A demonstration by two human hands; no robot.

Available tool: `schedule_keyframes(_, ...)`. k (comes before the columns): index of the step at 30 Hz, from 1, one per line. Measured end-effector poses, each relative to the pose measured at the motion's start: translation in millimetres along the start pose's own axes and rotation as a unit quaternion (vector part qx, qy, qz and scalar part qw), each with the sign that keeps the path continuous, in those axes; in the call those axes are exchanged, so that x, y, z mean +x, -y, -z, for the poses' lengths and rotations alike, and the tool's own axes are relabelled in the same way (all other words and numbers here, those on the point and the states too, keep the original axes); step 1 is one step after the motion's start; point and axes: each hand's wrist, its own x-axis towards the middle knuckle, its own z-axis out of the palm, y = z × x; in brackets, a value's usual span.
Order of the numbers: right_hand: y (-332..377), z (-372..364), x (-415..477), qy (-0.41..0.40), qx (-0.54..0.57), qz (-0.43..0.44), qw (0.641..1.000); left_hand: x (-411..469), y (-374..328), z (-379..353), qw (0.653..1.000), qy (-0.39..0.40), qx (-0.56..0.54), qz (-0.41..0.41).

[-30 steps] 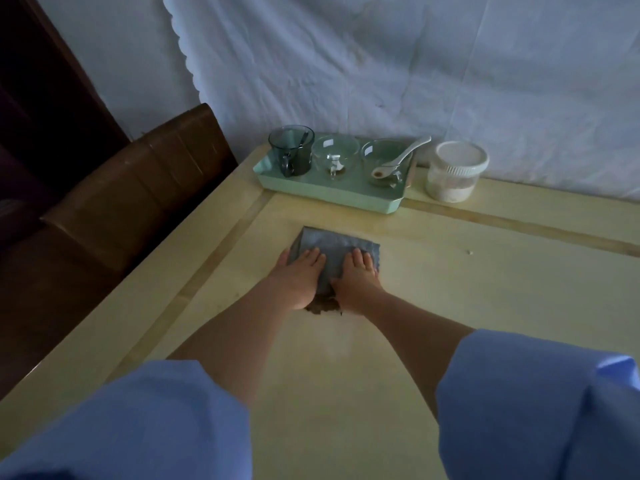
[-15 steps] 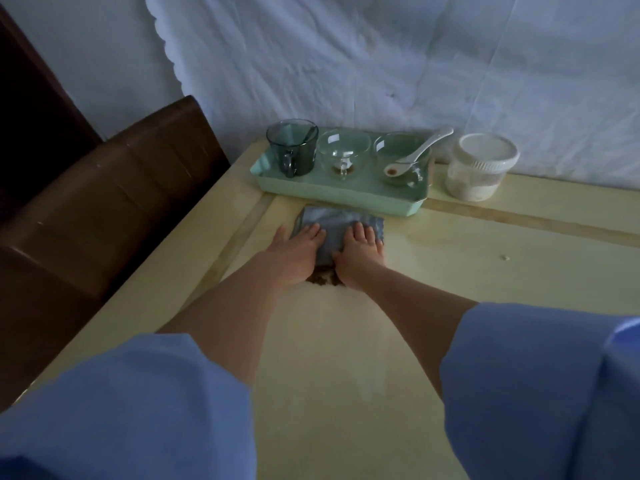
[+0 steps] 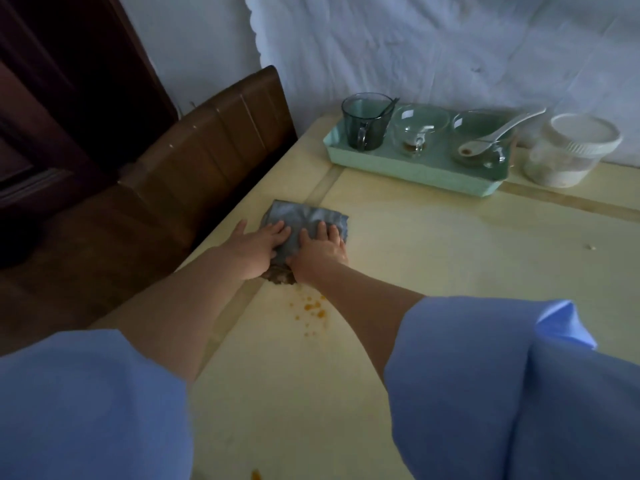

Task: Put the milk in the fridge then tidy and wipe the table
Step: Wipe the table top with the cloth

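Pale table [image 3: 450, 271], grey cloth [image 3: 301, 216], green tray [image 3: 415, 173], lidded tub [image 3: 561, 161], orange specks [image 3: 311, 306], perhaps crumbs

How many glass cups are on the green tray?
3. Dark mug at the tray's left end, clear cup in the middle, second clear cup, holding a white spoon, at right.

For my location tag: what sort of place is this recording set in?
Probably a home dining area: a pale table with a brown wooden chair beside it, and a green tray of glass cups next to a lidded jar.

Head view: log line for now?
phase: wipe | left hand: pressing cloth | right hand: pressing cloth | orange spots: on table
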Motion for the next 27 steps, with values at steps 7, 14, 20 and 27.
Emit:
schedule_keyframes(7,25,-28,-57,0.018,-0.014,0.008,1.000,-62,9,-28,1.000,0.008,-0.018,0.001)
schedule_keyframes(14,21,-54,-131,0.030,-0.016,-0.001,0.999,-136,-20,-46,1.000,0.026,-0.006,-0.011)
schedule_keyframes(20,12,-68,-190,0.051,-0.010,-0.018,0.998,-183,-47,-64,0.999,0.042,0.017,-0.023)
schedule_keyframes(27,3,-69,-214,0.070,-0.015,-0.022,0.997,-206,-65,-70,0.998,0.059,0.015,-0.019)
